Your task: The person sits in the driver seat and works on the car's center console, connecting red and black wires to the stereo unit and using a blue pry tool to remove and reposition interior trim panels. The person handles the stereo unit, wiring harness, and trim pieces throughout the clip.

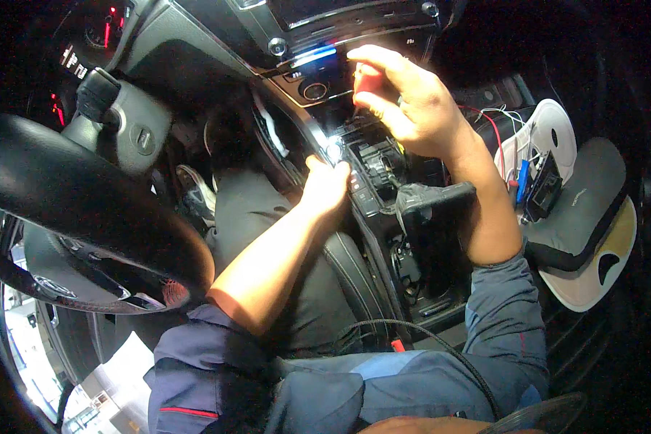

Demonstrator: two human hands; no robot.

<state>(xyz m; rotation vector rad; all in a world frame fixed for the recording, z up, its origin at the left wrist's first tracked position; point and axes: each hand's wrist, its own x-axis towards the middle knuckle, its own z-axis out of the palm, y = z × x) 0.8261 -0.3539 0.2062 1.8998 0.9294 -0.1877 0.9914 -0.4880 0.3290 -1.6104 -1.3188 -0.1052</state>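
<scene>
I look down inside a car at the opened centre console (383, 181), whose trim is off and whose black inner parts show. My left hand (327, 184) is closed around a small lit torch (334, 150) that shines on the console. My right hand (405, 94) is raised in front of the dashboard, its fingers pinched on the red handle of a small tool (369, 78) pointed at the panel under the radio (318, 72). Both forearms are bare, with blue sleeves pushed up.
The steering wheel (72, 210) fills the left side. On the passenger seat lie a grey cushion (586, 210), a white plate-like part (553, 134) with loose red and white wires (495, 123) and a black module (542, 188). A black cable (441, 347) crosses my lap.
</scene>
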